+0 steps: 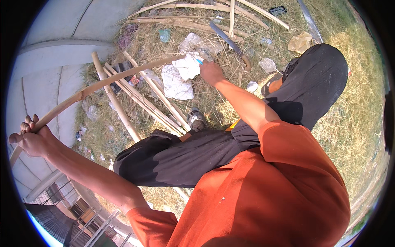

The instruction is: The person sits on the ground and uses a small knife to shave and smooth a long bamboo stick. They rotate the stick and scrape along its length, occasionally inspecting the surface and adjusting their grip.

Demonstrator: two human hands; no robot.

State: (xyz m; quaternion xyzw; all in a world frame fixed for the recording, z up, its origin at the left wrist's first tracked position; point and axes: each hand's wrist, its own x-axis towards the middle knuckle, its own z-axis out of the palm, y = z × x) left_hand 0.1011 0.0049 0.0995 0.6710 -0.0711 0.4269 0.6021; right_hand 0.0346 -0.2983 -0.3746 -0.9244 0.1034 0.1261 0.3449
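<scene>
My left hand [33,138], at the far left, is closed around one end of a long bamboo strip [98,87]. The strip slants up and to the right, and its far end is over some white crumpled sheets [187,69] on the ground. Close to that end, my right hand [211,73] is closed on a small blue object [199,61]. Only a short bit of it shows, too little to name its kind. Just right of this hand lies a long machete [230,43] with a wooden handle.
Several bamboo strips [144,101] lean together at the left, and more strips [177,21] lie at the top. Dry grass [354,123] covers the ground, with plastic scraps strewn about. A pale wall [61,53] stands at the left. My bent legs frame the work area.
</scene>
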